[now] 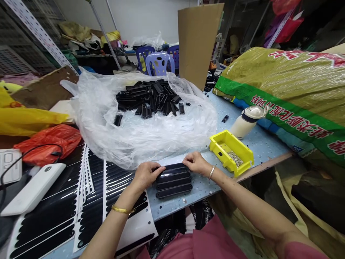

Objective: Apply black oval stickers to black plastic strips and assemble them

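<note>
Several long black bars with rounded ends (174, 188) lie side by side in front of me on the blue table. Across the farthest of them runs a glossy black strip (172, 173). My left hand (147, 175) pinches the strip's left end, while the fingertips of my right hand (197, 163) are closed at its right end. Whether the strip touches the bar beneath it, I cannot tell. Sheets of black adhesive strips (125, 180) on white backing are spread beside my left forearm. Right of my right hand stands a yellow bin (229, 149) holding small metal pieces (235, 158).
Clear plastic sheeting (107, 140) carries a heap of black parts (151, 95) behind my hands. A white bottle (246, 120) and a large printed sack (283, 93) stand at right. At left lie a white device (35, 189) and a red bag (51, 144). A cardboard sheet (198, 43) rises behind.
</note>
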`<state>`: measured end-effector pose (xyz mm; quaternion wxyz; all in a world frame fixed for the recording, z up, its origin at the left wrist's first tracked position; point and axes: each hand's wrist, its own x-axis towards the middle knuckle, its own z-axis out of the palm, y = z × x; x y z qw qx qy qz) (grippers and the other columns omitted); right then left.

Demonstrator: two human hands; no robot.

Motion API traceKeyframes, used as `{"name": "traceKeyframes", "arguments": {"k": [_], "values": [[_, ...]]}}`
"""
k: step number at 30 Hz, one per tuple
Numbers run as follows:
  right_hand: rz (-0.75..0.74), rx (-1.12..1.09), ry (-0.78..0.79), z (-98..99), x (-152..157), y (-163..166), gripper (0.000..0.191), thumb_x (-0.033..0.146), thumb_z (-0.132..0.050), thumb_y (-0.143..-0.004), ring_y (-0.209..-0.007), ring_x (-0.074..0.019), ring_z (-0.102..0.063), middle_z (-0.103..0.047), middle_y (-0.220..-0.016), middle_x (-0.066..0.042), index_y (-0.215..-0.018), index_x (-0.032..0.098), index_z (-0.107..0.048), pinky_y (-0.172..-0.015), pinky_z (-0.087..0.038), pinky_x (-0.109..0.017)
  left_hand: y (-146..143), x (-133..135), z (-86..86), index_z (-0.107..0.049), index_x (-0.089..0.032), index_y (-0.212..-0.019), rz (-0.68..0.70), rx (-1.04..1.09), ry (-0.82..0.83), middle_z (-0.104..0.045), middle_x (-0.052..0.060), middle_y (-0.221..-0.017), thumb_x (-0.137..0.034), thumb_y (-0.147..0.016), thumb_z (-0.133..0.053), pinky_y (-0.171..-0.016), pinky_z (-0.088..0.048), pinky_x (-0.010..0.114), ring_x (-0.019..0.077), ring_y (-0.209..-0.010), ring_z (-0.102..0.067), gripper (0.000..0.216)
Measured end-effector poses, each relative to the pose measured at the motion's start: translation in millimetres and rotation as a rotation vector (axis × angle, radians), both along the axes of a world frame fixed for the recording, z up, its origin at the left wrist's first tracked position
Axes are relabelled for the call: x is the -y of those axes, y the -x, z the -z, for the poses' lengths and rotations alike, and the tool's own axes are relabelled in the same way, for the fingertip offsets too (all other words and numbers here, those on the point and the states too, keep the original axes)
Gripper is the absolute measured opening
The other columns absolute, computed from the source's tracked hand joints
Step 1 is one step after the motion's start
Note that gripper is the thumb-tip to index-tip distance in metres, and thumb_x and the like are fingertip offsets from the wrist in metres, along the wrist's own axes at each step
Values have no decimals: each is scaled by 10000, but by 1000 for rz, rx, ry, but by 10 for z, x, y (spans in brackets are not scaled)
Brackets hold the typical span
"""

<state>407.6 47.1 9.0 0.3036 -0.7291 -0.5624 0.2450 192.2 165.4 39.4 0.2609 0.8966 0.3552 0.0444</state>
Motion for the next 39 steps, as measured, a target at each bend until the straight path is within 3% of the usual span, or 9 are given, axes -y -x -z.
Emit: {"name": "traceKeyframes", "arguments": {"k": [5, 8, 11, 14, 20, 26, 31, 35, 39], "values": [[31, 89, -6, -189, 66, 10, 209, 218, -648, -780, -666, -179, -635, -717, -740, -75, -927, 99, -737, -649, -480, -279, 166, 148, -64, -770, -198, -973, -99, 77, -10, -776, 65, -794, -401, -905, -435, -704, -481, 294, 224, -752, -705, 398], [-106, 254, -140, -399, 154, 153, 537, 467, -744, -713, -936, -287, -637, -697, -1049, -173, -1097, 97, -685, -840, -484, -401, 348, 311, -73, -683, -165, -1190, -169, 167, -58, -758, 128, -1055, -511, -820, -582, -860, -507, 360, 278, -939, -707, 516], [-420, 458, -200, -514, 216, 358, 927, 697, -741, -598, -1037, -368, -578, -609, -1213, -233, -1266, 76, -578, -880, -454, -511, 509, 512, -9, -554, -169, -1352, -50, 255, -73, -559, 171, -1403, -483, -527, -850, -1077, -396, 475, 383, -1324, -472, 931], [-579, 558, -90, -473, 209, 518, 1054, 749, -689, -603, -1030, -398, -550, -536, -1289, -269, -1362, 50, -476, -843, -438, -559, 533, 639, 78, -463, -177, -1425, -24, 226, -40, -466, 177, -1482, -274, -461, -890, -1114, -343, 545, 406, -1405, -333, 1059], [-610, 623, -35, -318, 168, 606, 1103, 648, -729, -589, -1067, -408, -494, -430, -1380, -292, -1433, 30, -379, -889, -381, -565, 430, 624, 76, -486, -185, -1404, -90, 299, 122, -577, 132, -1388, -143, -502, -809, -1075, -426, 476, 355, -1261, -543, 959], [-529, 495, -25, -334, 39, 612, 1051, 580, -775, -535, -982, -355, -537, -568, -1217, -226, -1385, 46, -465, -872, -421, -511, 461, 688, 125, -611, -209, -1285, -387, 580, 355, -643, 108, -1311, -92, -468, -832, -1102, -396, 482, 361, -1247, -557, 854], [-383, 189, 66, -419, -151, 521, 941, 554, -829, -506, -985, -341, -603, -660, -1124, -170, -1292, 95, -590, -884, -458, -460, 367, 900, 168, -618, -131, -1222, -762, 1023, 879, -695, 182, -1194, -146, -468, -889, -980, -510, 417, 331, -1160, -628, 802], [-284, -106, 96, -486, -258, 414, 724, 495, -842, -517, -941, -315, -640, -718, -1014, -85, -1147, 167, -701, -859, -471, -430, 134, 982, 86, -681, -105, -1069, -730, 1090, 1136, -726, 174, -1120, -275, -518, -903, -717, -578, 281, 272, -983, -702, 618], [-179, -451, 34, -485, -218, 383, 615, 424, -852, -491, -946, -303, -628, -729, -958, -50, -1040, 167, -748, -851, -458, -395, -114, 916, -2, -720, -103, -949, -642, 1047, 1035, -763, 129, -962, -377, -573, -863, -647, -562, 241, 227, -854, -716, 486]]}}
